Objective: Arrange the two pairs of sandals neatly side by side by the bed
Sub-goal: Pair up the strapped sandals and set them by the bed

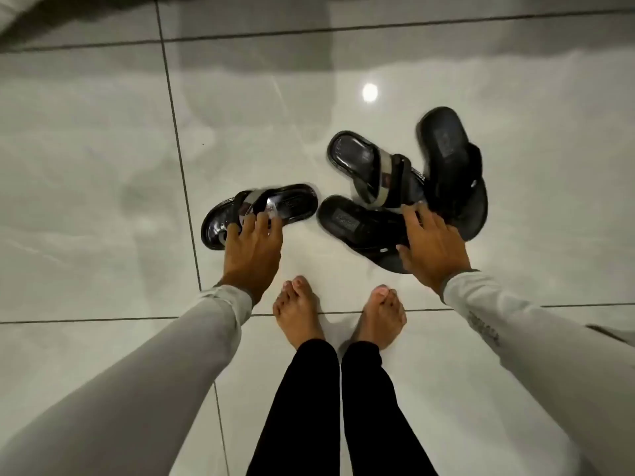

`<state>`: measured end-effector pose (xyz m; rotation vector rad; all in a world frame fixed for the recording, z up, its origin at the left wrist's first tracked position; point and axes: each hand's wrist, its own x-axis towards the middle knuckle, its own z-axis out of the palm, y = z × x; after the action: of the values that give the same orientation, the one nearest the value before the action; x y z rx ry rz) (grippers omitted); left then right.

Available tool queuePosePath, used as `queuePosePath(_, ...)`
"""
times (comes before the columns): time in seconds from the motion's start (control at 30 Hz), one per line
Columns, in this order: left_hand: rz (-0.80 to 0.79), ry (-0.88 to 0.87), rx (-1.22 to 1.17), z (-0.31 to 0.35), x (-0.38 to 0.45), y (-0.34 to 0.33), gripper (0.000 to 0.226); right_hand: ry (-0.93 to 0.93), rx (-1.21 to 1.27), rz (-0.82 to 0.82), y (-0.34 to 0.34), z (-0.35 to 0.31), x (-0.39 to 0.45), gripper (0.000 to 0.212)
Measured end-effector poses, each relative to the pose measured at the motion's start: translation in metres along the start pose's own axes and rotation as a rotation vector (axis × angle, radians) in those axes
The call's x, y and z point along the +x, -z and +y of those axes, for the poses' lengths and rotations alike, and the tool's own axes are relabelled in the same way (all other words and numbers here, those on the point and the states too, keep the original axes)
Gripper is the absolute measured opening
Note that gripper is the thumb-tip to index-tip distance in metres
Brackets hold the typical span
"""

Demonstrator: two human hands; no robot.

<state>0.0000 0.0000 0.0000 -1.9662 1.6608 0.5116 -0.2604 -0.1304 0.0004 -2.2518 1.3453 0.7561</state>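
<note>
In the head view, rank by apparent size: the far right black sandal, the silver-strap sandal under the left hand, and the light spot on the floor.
1. Far right black sandal
2. Silver-strap sandal, partly covered by the left hand, so unsure
3. Light spot, clearly smallest

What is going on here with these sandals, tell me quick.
A barefoot person bends over a glossy tiled floor, sorting four sandals. The left hand grips a silver-strapped sandal lying apart on the left. The right hand rests on a pile: its matching silver-strapped sandal overlapping two plain black sandals. Nothing is lined up yet.
</note>
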Motion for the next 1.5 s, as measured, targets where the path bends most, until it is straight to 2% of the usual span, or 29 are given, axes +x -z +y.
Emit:
queuePosePath(0.17,-0.092,-0.121,0.075,-0.022,0.042,-0.022,0.066,0.033,-0.103,0.070,-0.006,-0.009,0.061,0.072)
queuePosePath(0.3,-0.150,-0.180,0.209,-0.036,0.066,-0.033,0.039,0.038,-0.172,-0.034,-0.004,-0.011,0.090,0.067)
queuePosePath(0.43,-0.178,-0.186,0.224,-0.046,0.064,-0.032,0.019,0.153,-0.261,0.006,-0.005,-0.019,0.093,0.075)
queuePosePath(0.5,-0.128,-0.195,0.183,-0.052,0.060,-0.029,0.025,0.200,-0.289,0.025,-0.004,-0.027,0.093,0.057)
queuePosePath(0.57,-0.038,-0.169,0.133,-0.060,0.053,-0.020,0.032,0.160,-0.322,-0.038,-0.003,-0.037,0.093,0.035)
queuePosePath(0.67,-0.024,-0.134,0.018,-0.066,0.045,0.007,0.040,0.099,-0.308,-0.129,0.009,-0.042,0.089,0.027)
queuePosePath(0.73,-0.052,-0.096,0.044,-0.076,0.038,0.025,0.029,0.104,-0.242,-0.072,0.028,-0.045,0.083,0.027)
queuePosePath(0.83,-0.062,-0.014,0.030,-0.091,0.027,0.056,0.032,0.118,-0.193,-0.091,0.071,-0.045,0.070,0.032)
queuePosePath(1.0,0.040,0.094,0.102,-0.124,0.029,0.093,0.041,0.177,-0.190,-0.043,0.127,-0.068,0.076,0.025)
queuePosePath(1.1,0.096,0.040,0.082,-0.144,0.054,0.098,0.051,0.188,-0.160,-0.042,0.137,-0.106,0.099,0.027)
queuePosePath(1.33,0.135,-0.075,0.082,-0.190,0.118,0.073,0.024,0.107,-0.107,-0.118,0.121,-0.205,0.175,0.051)
queuePosePath(1.5,0.122,-0.141,0.066,-0.216,0.154,0.068,0.014,0.090,-0.066,-0.103,0.113,-0.248,0.214,0.045)
